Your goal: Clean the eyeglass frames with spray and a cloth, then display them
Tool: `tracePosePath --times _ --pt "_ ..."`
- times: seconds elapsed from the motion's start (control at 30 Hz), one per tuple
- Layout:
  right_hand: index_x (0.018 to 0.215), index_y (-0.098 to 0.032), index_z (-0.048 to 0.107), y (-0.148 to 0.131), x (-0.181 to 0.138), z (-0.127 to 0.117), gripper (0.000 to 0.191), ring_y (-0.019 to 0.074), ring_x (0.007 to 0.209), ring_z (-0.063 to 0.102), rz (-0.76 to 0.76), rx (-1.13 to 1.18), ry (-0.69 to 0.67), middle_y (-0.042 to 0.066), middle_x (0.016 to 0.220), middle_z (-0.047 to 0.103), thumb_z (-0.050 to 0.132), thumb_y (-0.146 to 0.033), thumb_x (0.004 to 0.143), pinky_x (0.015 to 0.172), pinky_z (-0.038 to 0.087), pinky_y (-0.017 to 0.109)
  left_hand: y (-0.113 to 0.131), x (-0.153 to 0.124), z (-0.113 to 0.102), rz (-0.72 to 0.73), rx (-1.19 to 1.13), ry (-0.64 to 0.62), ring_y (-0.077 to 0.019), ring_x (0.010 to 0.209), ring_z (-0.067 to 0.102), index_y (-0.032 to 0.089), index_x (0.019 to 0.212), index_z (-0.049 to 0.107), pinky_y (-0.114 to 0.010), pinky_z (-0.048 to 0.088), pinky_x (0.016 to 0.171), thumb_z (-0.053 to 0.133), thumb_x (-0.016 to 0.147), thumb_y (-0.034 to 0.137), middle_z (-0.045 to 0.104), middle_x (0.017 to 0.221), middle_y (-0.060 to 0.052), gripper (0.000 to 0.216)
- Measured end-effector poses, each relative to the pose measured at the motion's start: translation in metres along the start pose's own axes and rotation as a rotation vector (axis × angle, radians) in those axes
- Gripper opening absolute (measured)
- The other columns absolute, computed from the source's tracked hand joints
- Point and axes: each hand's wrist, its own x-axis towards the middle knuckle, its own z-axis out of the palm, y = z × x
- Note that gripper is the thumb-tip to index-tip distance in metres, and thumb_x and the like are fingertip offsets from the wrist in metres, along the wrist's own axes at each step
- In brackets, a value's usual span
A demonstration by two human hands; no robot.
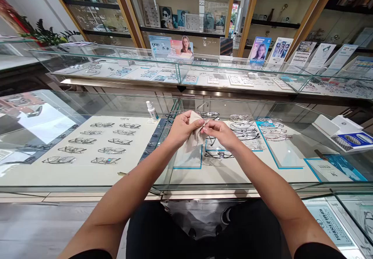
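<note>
Glasses shop, glass counter (135,175); cloth held up in two hands.
Left hand (183,129) closed, beige cloth (192,141) bunched between thumb and fingers; right hand (219,132) pinched at the cloth's right edge, cannot tell whether anything is wrapped inside. Cloth is above the counter, hands and cloth partly hiding the dark glasses (219,155) behind. Spray bottle (152,110) upright beyond the left forearm; paired rows of glasses (73,150) farther left; white box (330,128) far right. Behind: second display case (131,81), standing leaflets (260,50), wood-framed shelves (177,29).
</note>
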Motion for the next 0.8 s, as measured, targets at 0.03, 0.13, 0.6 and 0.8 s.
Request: tracePosePath --times 0.03,0.13,0.6,0.8 --pt "0.074 -0.022 0.079 0.0006 -0.0002 0.0007 0.057 0.0194 0.086 0.058 0.002 -0.001 -0.011 0.004 0.089 0.068 0.09 -0.078 0.076 0.085 0.047 0.035 -0.0016 0.0002 -0.0002 0.005 -0.001 0.018 -0.0095 0.054 0.056 0.017 0.076 0.067 -0.021 0.044 0.053 0.11 0.055 0.052 0.066 0.063 0.003 0.059" --pt "0.076 -0.022 0.079 0.0019 -0.0006 0.0008 0.058 0.0194 0.086 0.058 0.003 -0.013 -0.008 0.004 0.09 0.069 0.089 -0.079 0.077 0.085 0.046 0.035 -0.0062 0.0015 -0.0019 0.008 -0.017 0.023 -0.0104 0.053 0.056 0.017 0.077 0.067 -0.022 0.042 0.052 0.106 0.063 0.06 0.067 0.063 0.002 0.059" --pt "0.078 -0.022 0.081 0.0082 0.0021 -0.0017 0.054 0.0185 0.084 0.056 0.08 0.111 0.066 0.002 0.085 0.071 0.095 -0.073 0.07 0.088 0.043 0.034 -0.0035 0.0076 -0.007 -0.101 -0.26 -0.084 -0.0216 0.09 0.081 0.017 0.118 0.075 -0.031 0.066 0.08 0.11 0.062 0.043 0.084 0.122 -0.014 0.071" --pt "0.078 -0.022 0.082 0.01 0.0021 -0.0039 0.054 0.0197 0.087 0.06 0.077 0.122 0.071 0.003 0.084 0.073 0.096 -0.074 0.069 0.09 0.047 0.036 -0.0021 0.0044 -0.0067 -0.099 -0.127 -0.136 -0.0199 0.086 0.079 0.016 0.111 0.078 -0.026 0.063 0.077 0.108 0.064 0.041 0.085 0.106 -0.01 0.062"
